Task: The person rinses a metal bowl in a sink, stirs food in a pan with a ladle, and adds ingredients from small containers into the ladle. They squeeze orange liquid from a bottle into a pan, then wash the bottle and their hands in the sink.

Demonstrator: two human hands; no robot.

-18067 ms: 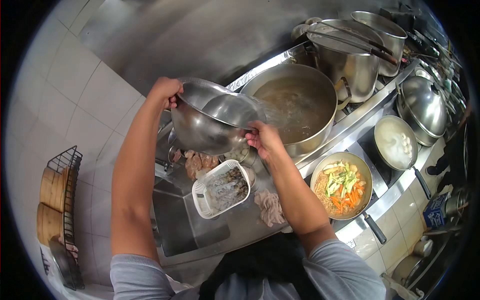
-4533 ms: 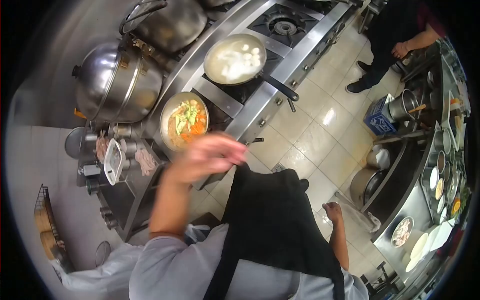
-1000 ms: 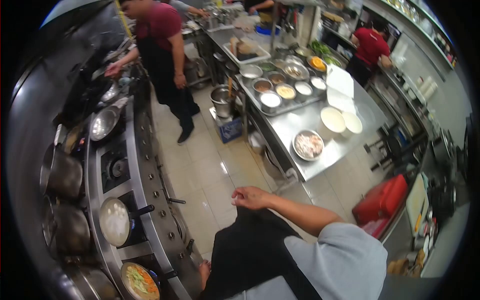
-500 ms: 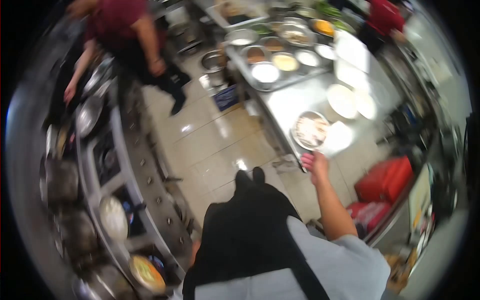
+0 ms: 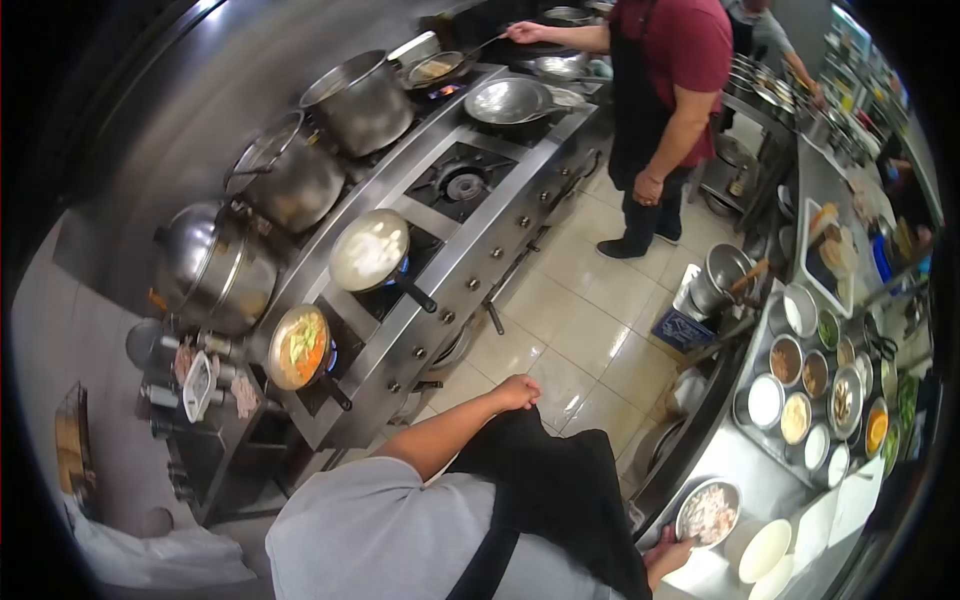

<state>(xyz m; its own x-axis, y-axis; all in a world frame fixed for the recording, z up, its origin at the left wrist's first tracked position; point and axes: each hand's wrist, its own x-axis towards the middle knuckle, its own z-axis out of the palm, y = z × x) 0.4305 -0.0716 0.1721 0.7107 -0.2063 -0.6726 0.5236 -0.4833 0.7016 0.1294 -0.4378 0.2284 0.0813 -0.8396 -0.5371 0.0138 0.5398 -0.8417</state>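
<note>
My left hand [image 5: 518, 392] is held in front of the black apron [image 5: 560, 480], its fingers curled in and nothing visible in them. At the lower right, my right hand [image 5: 668, 552] grips the near rim of a metal bowl [image 5: 708, 514] with pale chopped pieces in it. The bowl is at the edge of the steel worktable [image 5: 690, 468]. On the stove to my left, one pan [image 5: 298, 347] holds green and orange vegetables and another pan [image 5: 369, 250] holds white pieces, both over blue flames.
Large pots [image 5: 358, 103] line the back of the stove. A co-worker in a red shirt [image 5: 685, 50] stands at its far end, holding a pan's handle. A tray of ingredient containers [image 5: 765, 402] is on the right. A blue crate [image 5: 682, 330] sits on the floor.
The view has swung left toward the stove. My right hand, just short of the bowl before, is now on its rim. My left hand has come more fully into view.
</note>
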